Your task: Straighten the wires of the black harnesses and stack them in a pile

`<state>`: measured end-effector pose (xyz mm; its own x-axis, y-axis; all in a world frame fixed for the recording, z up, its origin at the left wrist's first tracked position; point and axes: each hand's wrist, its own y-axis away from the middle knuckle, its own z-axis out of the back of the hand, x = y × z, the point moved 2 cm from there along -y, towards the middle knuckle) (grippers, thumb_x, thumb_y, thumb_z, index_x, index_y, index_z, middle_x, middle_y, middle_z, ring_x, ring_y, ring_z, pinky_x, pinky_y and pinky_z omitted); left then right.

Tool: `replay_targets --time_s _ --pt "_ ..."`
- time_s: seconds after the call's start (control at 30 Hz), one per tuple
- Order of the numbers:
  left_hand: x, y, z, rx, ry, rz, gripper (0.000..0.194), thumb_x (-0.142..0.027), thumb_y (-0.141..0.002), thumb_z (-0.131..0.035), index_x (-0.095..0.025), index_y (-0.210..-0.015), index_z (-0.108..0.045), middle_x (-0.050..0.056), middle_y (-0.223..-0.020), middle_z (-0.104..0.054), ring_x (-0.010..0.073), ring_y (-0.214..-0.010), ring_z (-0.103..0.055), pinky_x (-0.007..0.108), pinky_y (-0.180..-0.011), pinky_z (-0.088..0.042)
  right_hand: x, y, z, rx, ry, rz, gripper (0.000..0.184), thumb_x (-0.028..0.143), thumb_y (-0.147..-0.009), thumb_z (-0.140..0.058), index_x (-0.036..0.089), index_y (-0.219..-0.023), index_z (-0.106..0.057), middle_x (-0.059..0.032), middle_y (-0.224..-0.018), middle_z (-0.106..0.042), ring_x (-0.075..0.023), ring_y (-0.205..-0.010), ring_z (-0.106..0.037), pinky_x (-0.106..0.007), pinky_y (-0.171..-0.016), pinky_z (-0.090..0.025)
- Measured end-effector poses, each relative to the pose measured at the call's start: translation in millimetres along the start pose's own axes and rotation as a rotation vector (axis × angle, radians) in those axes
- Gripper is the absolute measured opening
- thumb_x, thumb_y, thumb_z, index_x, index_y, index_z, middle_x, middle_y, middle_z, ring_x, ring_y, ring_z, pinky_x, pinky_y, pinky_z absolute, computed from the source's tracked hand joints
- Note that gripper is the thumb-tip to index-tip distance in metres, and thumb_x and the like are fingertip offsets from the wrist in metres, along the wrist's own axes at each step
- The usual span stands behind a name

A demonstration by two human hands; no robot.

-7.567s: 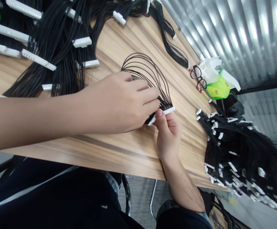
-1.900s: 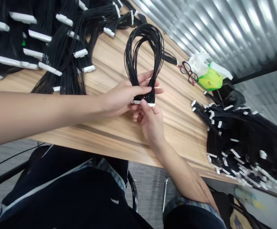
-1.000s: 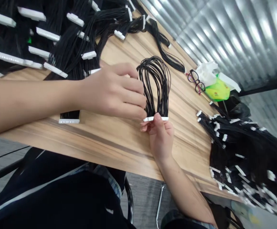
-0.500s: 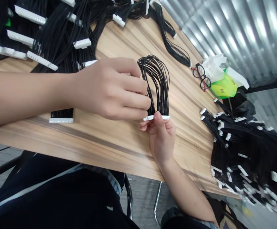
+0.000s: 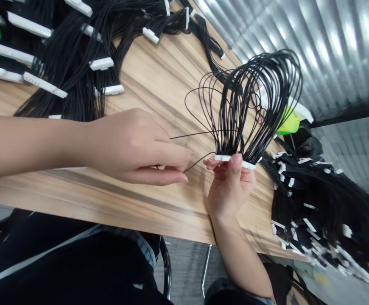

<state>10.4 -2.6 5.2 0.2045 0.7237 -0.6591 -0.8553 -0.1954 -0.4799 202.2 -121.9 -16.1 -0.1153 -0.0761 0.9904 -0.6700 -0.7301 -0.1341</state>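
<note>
My right hand [image 5: 230, 182] pinches the white connectors [image 5: 248, 164] of a black wire harness [image 5: 235, 97], thumb on the near side. The wires rise from the connectors and bend over in wide, fanned loops above the table. To the left, my left hand [image 5: 140, 148] is closed on a thin black wire [image 5: 200, 160] that runs to the left end of the white connector. Another single wire stretches from the loops toward the back of my left hand; where it ends is hidden behind the fingers.
A heap of black wire harnesses [image 5: 73, 63] with white connectors covers the table's left back. Another pile [image 5: 327, 203] hangs over the right end. Glasses [image 5: 258, 111] and a green-and-white packet [image 5: 289, 122] lie behind the loops. The wooden table's front edge [image 5: 108, 220] runs before my lap.
The harness has moved right and its loops have spread up and outward. My left hand has drawn away to the left from the connector, with a wire stretched between.
</note>
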Motion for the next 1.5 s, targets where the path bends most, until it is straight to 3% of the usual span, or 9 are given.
replay_targets --time_s 0.17,0.33,0.5,0.63,0.83,0.97,1.2,1.33,1.5 --pt "10.6 1.9 -3.2 -0.106 0.038 0.296 0.027 -0.042 -0.101 -0.055 -0.027 -0.099 -0.077 -0.003 -0.057 -0.057 0.0083 -0.052 -0.039 0.026 -0.06 -0.018 -1.5 9.6 0.0 0.019 0.094 0.067 0.025 0.051 -0.088 -0.073 0.028 -0.081 -0.066 0.0001 -0.064 -0.074 -0.0191 -0.055 -0.07 -0.035 -0.054 -0.056" --pt "10.0 0.4 14.3 -0.219 -0.4 0.456 0.036 -0.046 -0.104 -0.052 -0.027 -0.13 -0.069 -0.004 -0.068 -0.055 0.0085 -0.062 -0.037 0.025 -0.065 -0.014 -3.2 16.3 2.4 0.14 0.168 0.131 0.022 0.049 -0.095 -0.066 0.028 -0.089 -0.07 0.0006 -0.064 -0.071 -0.0205 -0.059 -0.071 -0.038 -0.056 -0.056" --pt "0.6 -5.8 35.9 -0.212 -0.643 0.531 0.05 -0.052 -0.11 -0.042 -0.017 -0.109 -0.079 0.002 -0.107 -0.069 0.0126 -0.098 -0.057 0.023 -0.077 -0.025 -4.6 18.4 1.8 0.166 0.1 0.099 0.017 0.048 -0.09 -0.074 0.031 -0.09 -0.074 0.0012 -0.067 -0.071 -0.0185 -0.059 -0.07 -0.036 -0.054 -0.054" --pt "-0.3 -7.7 42.9 -0.269 -0.613 0.459 0.043 -0.05 -0.109 -0.049 -0.021 -0.108 -0.08 -0.003 -0.125 -0.071 0.0103 -0.1 -0.06 0.024 -0.076 -0.028 -4.3 19.8 1.4 0.227 0.152 0.097 0.019 0.05 -0.093 -0.071 0.031 -0.091 -0.073 0.0008 -0.067 -0.071 -0.019 -0.057 -0.069 -0.038 -0.053 -0.057" --pt "11.4 -8.4 30.4 -0.329 -0.408 0.326 0.041 -0.046 -0.109 -0.051 -0.017 -0.101 -0.08 -0.003 -0.083 -0.069 -0.0006 -0.068 -0.047 0.018 -0.071 -0.033 -3.0 23.4 2.0 0.31 0.022 0.06 0.016 0.047 -0.09 -0.078 0.032 -0.095 -0.078 0.0019 -0.07 -0.077 -0.0172 -0.056 -0.073 -0.034 -0.054 -0.064" --pt "13.9 -7.0 22.3 -0.305 -0.418 0.269 0.054 -0.057 -0.106 -0.04 -0.018 -0.108 -0.077 -0.006 -0.089 -0.064 -0.0031 -0.07 -0.05 0.015 -0.075 -0.034 -1.9 23.5 -2.0 0.369 -0.066 0.182 0.011 0.039 -0.093 -0.077 0.03 -0.098 -0.08 0.0042 -0.07 -0.08 -0.0154 -0.054 -0.075 -0.028 -0.05 -0.066" --pt "2.4 -7.9 28.6 -0.323 -0.428 0.296 0.04 -0.044 -0.101 -0.036 -0.016 -0.086 -0.06 -0.005 -0.072 -0.047 0.003 -0.074 -0.051 0.028 -0.084 -0.038 -0.2 24.8 -1.5 0.407 -0.154 0.24 0.016 0.024 -0.097 -0.073 0.032 -0.107 -0.081 0.0056 -0.081 -0.084 -0.0137 -0.064 -0.08 -0.026 -0.059 -0.071" --pt "3.2 -8.4 31.5 -0.276 -0.505 0.342 0.051 -0.056 -0.097 -0.035 -0.015 -0.08 -0.061 -0.002 -0.067 -0.038 0.0141 -0.095 -0.064 0.037 -0.095 -0.046 1.1 26.6 0.2 0.369 -0.139 0.244 0.013 0.027 -0.095 -0.075 0.032 -0.106 -0.081 0.0061 -0.078 -0.083 -0.014 -0.062 -0.079 -0.026 -0.056 -0.07" --pt "4.6 1.2 26.0 -0.297 -0.691 0.131 0.06 -0.055 -0.102 -0.029 -0.018 -0.1 -0.076 -0.002 -0.083 -0.063 0.0135 -0.107 -0.07 0.036 -0.101 -0.051 0.7 26.4 0.3 0.263 -0.091 0.178 0.012 0.04 -0.092 -0.078 0.029 -0.097 -0.08 0.0047 -0.073 -0.081 -0.0138 -0.057 -0.076 -0.025 -0.049 -0.064"
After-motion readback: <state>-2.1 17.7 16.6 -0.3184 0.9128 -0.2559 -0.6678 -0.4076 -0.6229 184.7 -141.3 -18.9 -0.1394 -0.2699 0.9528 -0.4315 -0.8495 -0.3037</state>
